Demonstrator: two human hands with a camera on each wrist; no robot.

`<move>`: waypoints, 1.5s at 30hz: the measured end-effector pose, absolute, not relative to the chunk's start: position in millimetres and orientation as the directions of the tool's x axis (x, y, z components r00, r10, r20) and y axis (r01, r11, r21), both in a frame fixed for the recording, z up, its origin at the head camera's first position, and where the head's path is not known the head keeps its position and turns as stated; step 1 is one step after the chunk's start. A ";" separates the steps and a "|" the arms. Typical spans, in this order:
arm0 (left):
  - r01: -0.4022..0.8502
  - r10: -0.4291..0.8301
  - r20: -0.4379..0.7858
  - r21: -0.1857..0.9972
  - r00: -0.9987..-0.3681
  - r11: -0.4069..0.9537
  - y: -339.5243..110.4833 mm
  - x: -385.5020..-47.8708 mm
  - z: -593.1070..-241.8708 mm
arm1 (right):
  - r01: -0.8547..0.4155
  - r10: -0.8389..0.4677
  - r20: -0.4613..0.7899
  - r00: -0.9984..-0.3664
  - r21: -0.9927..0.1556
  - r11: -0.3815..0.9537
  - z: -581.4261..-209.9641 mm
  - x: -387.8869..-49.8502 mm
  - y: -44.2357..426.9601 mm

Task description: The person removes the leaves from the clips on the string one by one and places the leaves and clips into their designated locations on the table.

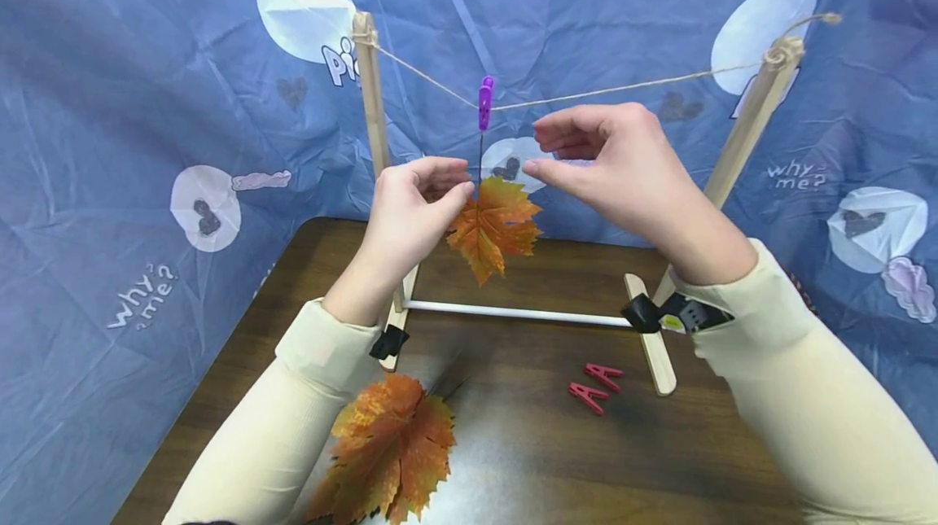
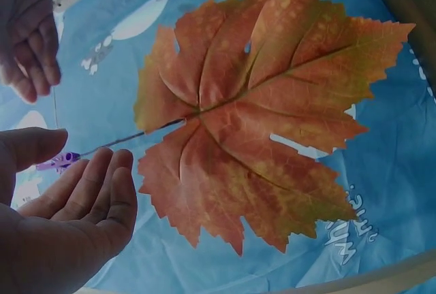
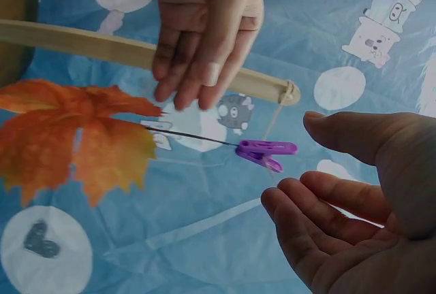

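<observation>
An orange artificial maple leaf (image 1: 494, 225) hangs by its dark stem from a purple clothespin (image 1: 485, 104), which is clipped on a thin twine (image 1: 623, 89). My left hand (image 1: 418, 212) is beside the stem, its fingers loosely bent and holding nothing. To the right of the clothespin, my right hand (image 1: 615, 155) is raised with thumb and fingers apart. In the right wrist view, a gap shows between the right fingers and the clothespin (image 3: 262, 151). The left wrist view shows the leaf (image 2: 259, 117) broadside, with the left hand (image 2: 75, 205) near its stem.
The twine is tied between two wooden posts (image 1: 374, 102), joined low down by a white rod (image 1: 513, 312). Two red clothespins (image 1: 589, 396) lie on the brown table (image 1: 528, 460). More orange leaves (image 1: 396, 444) lie at the front left. A blue printed cloth (image 1: 608, 12) hangs behind.
</observation>
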State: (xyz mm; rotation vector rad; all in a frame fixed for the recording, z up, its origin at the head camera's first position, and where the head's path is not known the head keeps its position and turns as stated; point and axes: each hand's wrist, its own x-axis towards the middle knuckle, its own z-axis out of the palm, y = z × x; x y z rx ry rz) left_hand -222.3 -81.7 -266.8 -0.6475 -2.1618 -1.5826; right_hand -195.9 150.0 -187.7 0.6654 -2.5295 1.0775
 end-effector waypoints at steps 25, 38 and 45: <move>0.517 0.124 0.516 0.749 -0.848 0.414 -78.4 -247.2 -255.4 | -0.537 -0.397 0.383 -0.834 -0.396 0.745 -131.4 -230.2 117.1; 0.521 0.157 0.514 0.711 -0.843 0.472 -71.1 -255.8 -251.9 | -0.479 -0.417 0.242 -0.876 -0.348 0.806 -120.1 -254.1 103.6; 0.525 0.169 0.517 0.691 -0.839 0.497 -69.0 -258.2 -253.4 | -0.489 -0.442 0.210 -0.872 -0.323 0.811 -122.7 -256.4 99.6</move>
